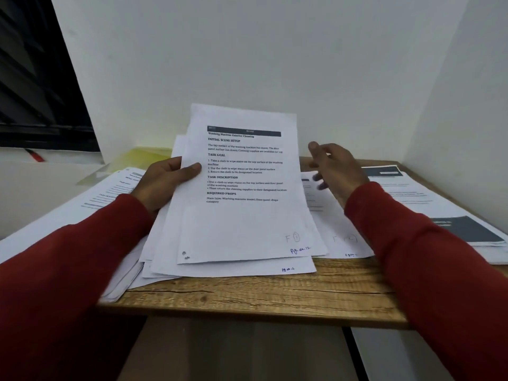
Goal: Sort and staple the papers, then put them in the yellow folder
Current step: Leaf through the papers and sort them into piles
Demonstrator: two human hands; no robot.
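Observation:
My left hand [165, 180] grips a loose stack of printed papers [242, 224] by its left edge, thumb on the top sheet, tilted up over the wooden table [275, 295]. The top sheet is headed "Washing Machine Exterior Cleaning". My right hand [334, 167] hovers to the right of the stack, fingers spread and blurred, holding nothing. A single sheet [341, 237] lies flat under that hand. The yellow folder [140, 158] lies at the back left, partly hidden by the stack. No stapler is in view.
More printed sheets [82, 204] lie spread on the left, and other papers with dark headers [428, 204] lie on the right. White walls close the corner behind and to the right. A red pen [34, 154] rests on the window ledge at the far left.

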